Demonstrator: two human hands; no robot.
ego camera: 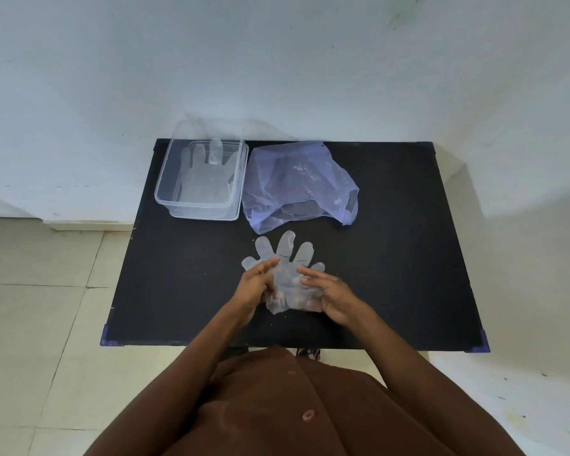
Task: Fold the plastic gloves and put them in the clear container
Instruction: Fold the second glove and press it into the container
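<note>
A thin plastic glove [285, 274] spread flat near the front middle of the black tabletop [408, 258], fingers pointing away. Left hand [255, 286] on its left edge, fingers curled loosely and pinching the film near the thumb side. Right hand [329, 296] on the right edge, fingers mostly straight, pressing or lightly nipping the cuff side (hard to tell which, since the plastic is see-through).

Probably very light and floppy, like a sandwich bag. Likely slippery too, and quick to slide, cling or puff up with air. No stiff part to grab, so best held at the edges or cuff with fingertips, then pressed flat after each fold. Not breakable, but easy to crumple.

Clear container [201, 199] at the back left of the tabletop, open on top, with another glove [204, 169] already lying inside. Crinkly purple plastic bag [297, 189] just beside the container, well behind the hands.
</note>
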